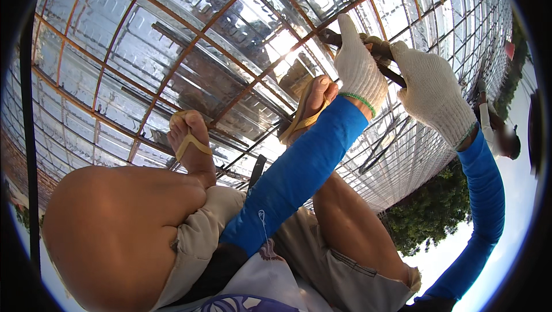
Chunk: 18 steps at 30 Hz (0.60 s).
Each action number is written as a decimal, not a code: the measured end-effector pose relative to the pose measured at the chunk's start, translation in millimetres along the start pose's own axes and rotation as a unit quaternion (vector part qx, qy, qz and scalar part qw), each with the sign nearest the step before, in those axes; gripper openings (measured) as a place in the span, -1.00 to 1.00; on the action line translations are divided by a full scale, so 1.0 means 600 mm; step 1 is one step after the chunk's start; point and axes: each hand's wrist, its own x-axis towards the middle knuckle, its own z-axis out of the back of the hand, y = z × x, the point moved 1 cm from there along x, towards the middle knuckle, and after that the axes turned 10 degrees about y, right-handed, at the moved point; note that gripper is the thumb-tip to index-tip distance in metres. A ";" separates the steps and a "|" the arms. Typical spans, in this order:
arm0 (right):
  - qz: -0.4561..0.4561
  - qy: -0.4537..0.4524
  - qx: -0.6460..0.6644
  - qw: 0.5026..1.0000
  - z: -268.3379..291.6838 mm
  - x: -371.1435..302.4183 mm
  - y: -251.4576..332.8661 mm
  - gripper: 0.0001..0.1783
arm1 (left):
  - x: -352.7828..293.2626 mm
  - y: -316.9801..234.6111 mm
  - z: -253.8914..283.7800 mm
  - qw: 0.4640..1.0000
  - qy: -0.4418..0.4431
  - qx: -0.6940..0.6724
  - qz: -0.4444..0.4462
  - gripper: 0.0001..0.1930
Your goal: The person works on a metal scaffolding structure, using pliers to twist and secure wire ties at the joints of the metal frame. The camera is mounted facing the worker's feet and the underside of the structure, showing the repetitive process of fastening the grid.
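Note:
My left hand (361, 64), in a white knitted glove with a green cuff edge, is closed at a crossing of the rusty rebar mesh (201, 35). My right hand (431, 85), gloved alike, is closed round a dark, bar-like metal tool (393, 74). The tool runs from the right palm toward the mesh behind the left hand. Both hands appear to be on it; the left fingers are mostly hidden behind the glove. What lies at the tool's far end cannot be made out.
Shiny metal decking (144, 41) lies under the mesh. My feet in yellow flip-flops (192, 142) rest on the bars. A thin dark strand (376, 154) lies near my right knee. Another person (500, 134) is at the far right, and trees (431, 211) stand beyond the mesh edge.

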 end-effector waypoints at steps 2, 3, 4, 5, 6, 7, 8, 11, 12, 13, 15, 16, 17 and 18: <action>-0.002 0.116 0.083 0.990 0.029 0.015 -0.009 -0.33 | -0.006 0.001 0.006 0.999 0.049 -0.003 0.003 -0.54; 0.003 0.170 0.117 0.978 0.061 0.028 -0.011 -0.30 | -0.006 -0.004 0.008 0.997 0.073 -0.006 -0.005 -0.55; -0.033 0.283 0.153 0.946 0.093 0.041 -0.002 -0.28 | 0.001 0.000 0.017 0.996 0.092 -0.008 -0.012 -0.58; -0.023 0.245 0.161 0.956 0.079 0.040 -0.009 -0.32 | 0.011 0.006 0.029 0.994 0.109 -0.009 -0.021 -0.61; -0.012 0.203 0.169 0.964 0.051 0.036 -0.024 -0.35 | 0.019 0.010 0.031 0.991 0.129 -0.010 -0.032 -0.63; -0.008 0.160 0.178 0.971 0.021 0.027 -0.038 -0.38 | 0.024 0.021 0.026 0.994 0.103 -0.029 -0.010 -0.68; 0.001 0.049 0.039 0.998 -0.010 0.012 -0.040 -0.54 | 0.019 0.026 0.018 0.998 0.068 -0.017 -0.009 -0.70; -0.019 -0.042 -0.029 0.998 -0.015 -0.010 -0.012 -0.59 | 0.016 0.024 0.006 1.000 -0.018 -0.002 -0.012 -0.69; -0.026 -0.028 -0.021 0.999 -0.012 -0.009 -0.015 -0.61 | 0.013 0.022 -0.001 0.999 -0.048 0.004 -0.010 -0.67; -0.033 -0.005 -0.008 0.999 -0.008 -0.004 -0.019 -0.62 | 0.010 0.019 -0.007 0.997 -0.077 0.010 -0.009 -0.66; -0.049 0.098 0.087 0.990 0.027 0.015 -0.028 -0.64 | 0.011 0.014 -0.001 0.998 -0.064 0.014 -0.017 -0.60; -0.068 0.178 0.174 0.966 0.042 0.033 -0.032 -0.65 | 0.011 0.011 0.005 0.999 -0.045 0.012 -0.025 -0.58; -0.092 0.250 0.268 0.926 0.054 0.048 -0.037 -0.66 | 0.009 0.009 0.009 0.999 -0.025 0.011 -0.027 -0.57; -0.100 0.328 0.373 0.862 0.040 0.057 -0.053 -0.72 | 0.007 0.006 0.012 1.000 -0.005 0.009 -0.029 -0.56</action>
